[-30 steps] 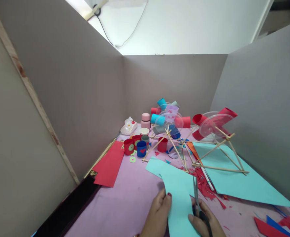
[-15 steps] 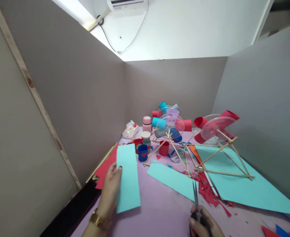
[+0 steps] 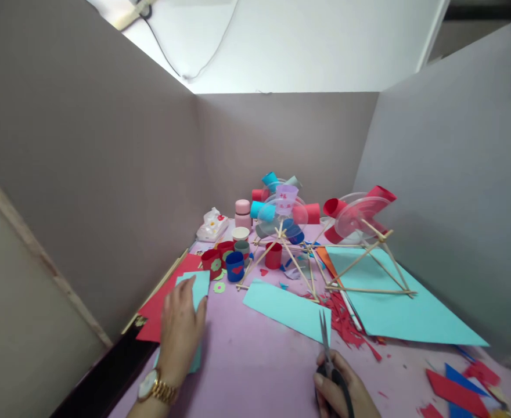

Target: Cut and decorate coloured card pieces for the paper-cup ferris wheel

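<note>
My left hand (image 3: 180, 322), a gold watch on its wrist, rests over a light-blue paper strip (image 3: 202, 284) at the left of the table. Its fingers are stretched out and the thumb stands apart; the hand hides much of the strip. In my right hand (image 3: 346, 389) is a pair of scissors (image 3: 326, 345) with black handles, gripped with the blades pointing away from me and nearly closed. The blade tips overlap the right end of a second light-blue strip (image 3: 279, 303), which lies flat; whether they touch it I cannot tell.
Paper cups, one a blue cup with a heart (image 3: 235, 268), stand behind the strips. Stick frames carry clear-disc wheels (image 3: 360, 216) with paper cups. A large light-blue sheet (image 3: 412, 325) lies right, red scraps (image 3: 346, 316) beside it. Red paper (image 3: 151, 325) lies left. Partitions surround the table.
My left hand has lowered the raised paper strip to the table at the left and its fingers have straightened. The scissors stay in my right hand. The view has shifted rightward.
</note>
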Demonstrator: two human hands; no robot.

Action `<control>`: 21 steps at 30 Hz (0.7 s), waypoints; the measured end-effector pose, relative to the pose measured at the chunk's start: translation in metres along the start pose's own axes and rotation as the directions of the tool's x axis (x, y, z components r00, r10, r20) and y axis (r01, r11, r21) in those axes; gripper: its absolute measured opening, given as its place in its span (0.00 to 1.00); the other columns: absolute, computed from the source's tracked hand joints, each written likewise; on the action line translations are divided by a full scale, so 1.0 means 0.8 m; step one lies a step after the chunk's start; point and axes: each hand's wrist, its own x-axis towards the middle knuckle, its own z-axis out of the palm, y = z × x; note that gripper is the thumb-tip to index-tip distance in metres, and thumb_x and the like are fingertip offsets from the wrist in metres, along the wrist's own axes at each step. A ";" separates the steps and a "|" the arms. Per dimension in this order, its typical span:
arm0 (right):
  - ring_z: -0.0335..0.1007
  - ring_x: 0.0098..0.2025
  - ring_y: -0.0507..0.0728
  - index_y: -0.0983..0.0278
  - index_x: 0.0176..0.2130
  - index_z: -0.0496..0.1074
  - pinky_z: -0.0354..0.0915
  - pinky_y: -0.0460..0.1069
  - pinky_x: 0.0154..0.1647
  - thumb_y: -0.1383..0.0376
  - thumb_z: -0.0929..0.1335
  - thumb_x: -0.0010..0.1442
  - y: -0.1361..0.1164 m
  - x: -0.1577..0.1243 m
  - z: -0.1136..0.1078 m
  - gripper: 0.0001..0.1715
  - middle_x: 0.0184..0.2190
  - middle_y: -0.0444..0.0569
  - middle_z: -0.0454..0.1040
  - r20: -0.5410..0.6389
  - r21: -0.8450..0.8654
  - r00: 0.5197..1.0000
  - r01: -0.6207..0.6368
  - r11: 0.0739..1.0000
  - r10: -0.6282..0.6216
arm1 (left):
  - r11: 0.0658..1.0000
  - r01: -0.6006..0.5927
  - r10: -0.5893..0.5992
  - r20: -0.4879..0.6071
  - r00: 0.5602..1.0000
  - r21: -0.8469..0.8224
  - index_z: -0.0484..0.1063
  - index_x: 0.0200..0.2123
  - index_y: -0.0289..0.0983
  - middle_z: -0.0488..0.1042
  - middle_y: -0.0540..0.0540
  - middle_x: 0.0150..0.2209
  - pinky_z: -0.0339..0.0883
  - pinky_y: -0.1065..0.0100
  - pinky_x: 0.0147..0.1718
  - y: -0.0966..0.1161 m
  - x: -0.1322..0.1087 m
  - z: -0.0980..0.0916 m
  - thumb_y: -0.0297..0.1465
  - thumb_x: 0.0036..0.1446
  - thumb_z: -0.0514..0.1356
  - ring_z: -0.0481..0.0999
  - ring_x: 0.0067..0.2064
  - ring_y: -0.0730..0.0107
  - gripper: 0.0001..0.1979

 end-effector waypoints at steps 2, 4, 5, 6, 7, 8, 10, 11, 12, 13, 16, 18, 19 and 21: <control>0.53 0.12 0.45 0.62 0.32 0.58 0.47 0.40 0.14 0.48 0.69 0.47 -0.001 0.002 0.000 0.25 0.11 0.33 0.60 0.013 0.010 1.000 0.005 1.000 -0.005 | 0.986 -0.165 0.167 0.136 0.977 -0.026 0.58 0.56 0.32 0.63 0.35 0.56 0.51 0.52 0.57 0.034 -0.005 0.015 0.34 0.58 0.48 0.59 0.58 0.53 0.23; 0.53 0.11 0.45 0.62 0.33 0.58 0.47 0.39 0.13 0.47 0.69 0.46 -0.002 0.003 0.000 0.26 0.12 0.33 0.61 0.007 0.040 1.000 0.015 0.999 -0.015 | 0.953 -0.296 0.304 0.284 0.910 -0.073 0.59 0.56 0.35 0.63 0.39 0.58 0.52 0.58 0.57 0.068 -0.008 0.037 0.33 0.57 0.50 0.59 0.59 0.59 0.23; 0.54 0.11 0.45 0.62 0.33 0.58 0.48 0.39 0.12 0.47 0.69 0.46 -0.002 0.004 -0.001 0.26 0.12 0.33 0.61 -0.004 0.060 1.000 0.021 0.998 -0.021 | 0.936 -0.339 0.350 0.345 0.871 -0.091 0.59 0.56 0.36 0.62 0.40 0.59 0.52 0.59 0.58 0.083 -0.008 0.049 0.32 0.56 0.51 0.58 0.60 0.60 0.23; 0.54 0.11 0.45 0.62 0.33 0.58 0.48 0.39 0.12 0.47 0.70 0.46 -0.003 0.005 -0.002 0.27 0.12 0.33 0.62 -0.019 0.079 0.999 0.029 0.996 -0.028 | 0.924 -0.369 0.378 0.394 0.838 -0.103 0.59 0.57 0.37 0.60 0.40 0.60 0.51 0.58 0.58 0.097 -0.006 0.061 0.31 0.55 0.53 0.56 0.61 0.60 0.25; 0.54 0.11 0.45 0.62 0.33 0.58 0.48 0.39 0.12 0.47 0.70 0.46 -0.003 0.005 -0.003 0.27 0.12 0.33 0.62 -0.038 0.094 0.999 0.040 0.995 -0.036 | 0.915 -0.389 0.395 0.434 0.810 -0.108 0.58 0.58 0.37 0.58 0.40 0.61 0.50 0.56 0.58 0.108 -0.004 0.074 0.30 0.54 0.54 0.54 0.62 0.59 0.26; 0.54 0.11 0.45 0.62 0.33 0.58 0.47 0.39 0.12 0.47 0.70 0.46 -0.003 0.006 -0.004 0.27 0.12 0.33 0.62 -0.059 0.106 0.997 0.051 0.993 -0.045 | 0.910 -0.401 0.403 0.467 0.787 -0.108 0.57 0.58 0.36 0.56 0.38 0.62 0.48 0.52 0.58 0.118 0.000 0.086 0.30 0.52 0.55 0.52 0.63 0.57 0.28; 0.54 0.11 0.45 0.62 0.32 0.58 0.48 0.38 0.12 0.48 0.70 0.46 -0.004 0.008 -0.006 0.26 0.12 0.33 0.62 -0.100 0.121 0.994 0.065 0.991 -0.053 | 0.900 -0.422 0.412 0.518 0.750 -0.104 0.56 0.59 0.35 0.55 0.36 0.63 0.45 0.45 0.57 0.130 0.010 0.106 0.31 0.49 0.58 0.50 0.63 0.52 0.32; 0.54 0.11 0.44 0.62 0.32 0.58 0.48 0.38 0.12 0.48 0.70 0.46 -0.005 0.009 -0.008 0.26 0.12 0.33 0.62 -0.117 0.125 0.992 0.072 0.990 -0.057 | 0.896 -0.432 0.416 0.537 0.733 -0.104 0.56 0.59 0.35 0.56 0.34 0.62 0.44 0.42 0.56 0.133 0.014 0.114 0.32 0.48 0.60 0.50 0.63 0.49 0.33; 0.54 0.11 0.44 0.62 0.33 0.58 0.49 0.38 0.12 0.48 0.70 0.46 -0.005 0.010 -0.009 0.26 0.12 0.33 0.62 -0.129 0.129 0.990 0.079 0.988 -0.062 | 0.890 -0.443 0.423 0.551 0.719 -0.106 0.56 0.58 0.34 0.59 0.33 0.60 0.44 0.40 0.55 0.135 0.019 0.119 0.32 0.47 0.61 0.51 0.63 0.47 0.34; 0.55 0.11 0.44 0.62 0.33 0.58 0.49 0.38 0.12 0.48 0.70 0.46 -0.006 0.011 -0.010 0.26 0.12 0.33 0.62 -0.135 0.135 0.989 0.085 0.987 -0.067 | 0.885 -0.452 0.431 0.559 0.708 -0.109 0.57 0.58 0.33 0.62 0.32 0.58 0.45 0.39 0.55 0.136 0.022 0.122 0.33 0.46 0.61 0.54 0.61 0.46 0.35; 0.56 0.12 0.45 0.62 0.34 0.57 0.51 0.39 0.13 0.47 0.69 0.46 -0.006 0.015 -0.013 0.27 0.13 0.33 0.62 -0.110 0.143 0.991 0.089 0.986 -0.073 | 0.872 -0.474 0.457 0.545 0.703 -0.120 0.61 0.56 0.32 0.70 0.32 0.50 0.47 0.42 0.53 0.134 0.026 0.122 0.34 0.46 0.62 0.63 0.55 0.46 0.33; 0.56 0.12 0.45 0.62 0.35 0.57 0.52 0.39 0.13 0.46 0.69 0.47 -0.005 0.016 -0.013 0.28 0.13 0.33 0.63 -0.086 0.136 0.994 0.085 0.987 -0.074 | 0.864 -0.486 0.480 0.514 0.711 -0.135 0.64 0.53 0.34 0.71 0.36 0.47 0.48 0.45 0.54 0.132 0.027 0.118 0.32 0.46 0.62 0.64 0.52 0.49 0.28; 0.56 0.13 0.45 0.62 0.35 0.57 0.53 0.40 0.13 0.46 0.69 0.47 -0.005 0.016 -0.014 0.28 0.14 0.33 0.63 -0.083 0.130 0.993 0.091 0.987 -0.080 | 0.859 -0.490 0.492 0.499 0.713 -0.148 0.67 0.50 0.36 0.72 0.38 0.45 0.47 0.47 0.54 0.132 0.027 0.115 0.31 0.47 0.61 0.65 0.51 0.51 0.24; 0.56 0.14 0.45 0.62 0.35 0.58 0.53 0.40 0.14 0.46 0.69 0.48 -0.006 0.015 -0.015 0.27 0.14 0.34 0.62 -0.118 0.120 0.987 0.121 0.985 -0.106 | 0.852 -0.490 0.513 0.473 0.716 -0.182 0.72 0.41 0.40 0.75 0.44 0.40 0.47 0.51 0.54 0.132 0.027 0.107 0.29 0.51 0.58 0.67 0.47 0.56 0.12</control>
